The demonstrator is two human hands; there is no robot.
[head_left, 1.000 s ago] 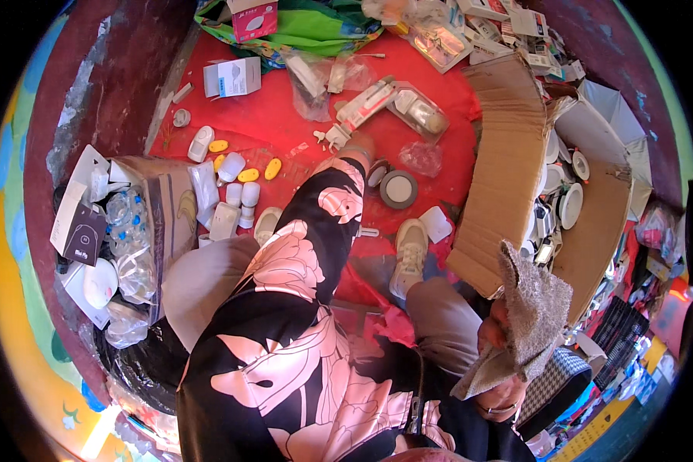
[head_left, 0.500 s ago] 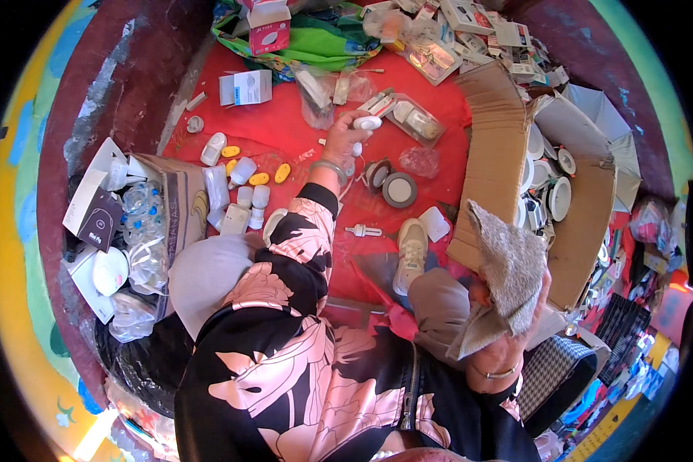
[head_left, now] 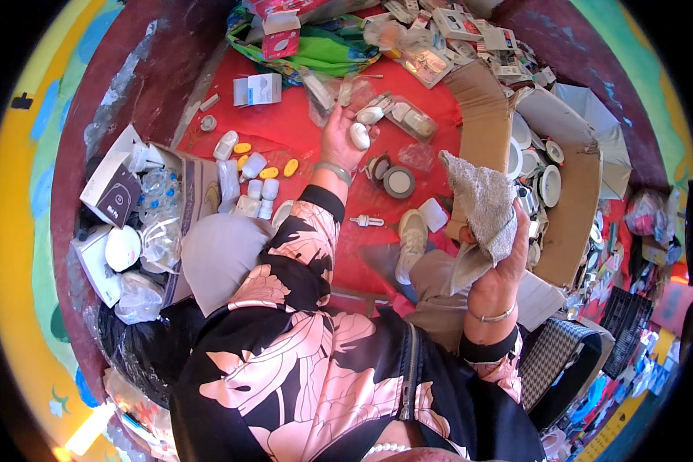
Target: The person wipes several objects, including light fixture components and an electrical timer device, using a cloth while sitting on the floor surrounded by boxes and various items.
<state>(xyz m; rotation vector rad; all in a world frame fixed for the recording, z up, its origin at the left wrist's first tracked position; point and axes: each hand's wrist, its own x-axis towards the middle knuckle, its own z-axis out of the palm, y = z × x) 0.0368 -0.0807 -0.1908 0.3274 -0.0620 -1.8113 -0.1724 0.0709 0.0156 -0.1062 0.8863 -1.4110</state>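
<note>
Two hands busy: we gripped a white oval piece (head_left: 359,135) in our left hand (head_left: 340,138), a grey cloth (head_left: 479,208) in our right hand (head_left: 500,266).

1. The left hand (head_left: 340,135) is now stretching out further over the red mat (head_left: 300,146), away from the body, where a second ago it was low near the knee.
2. It is now gripping a small white oval piece (head_left: 359,135); earlier no piece was showing in it.
3. The right hand (head_left: 494,269) is lifting the grey rag (head_left: 481,206) higher, now up beside the cardboard box (head_left: 489,115).
</note>
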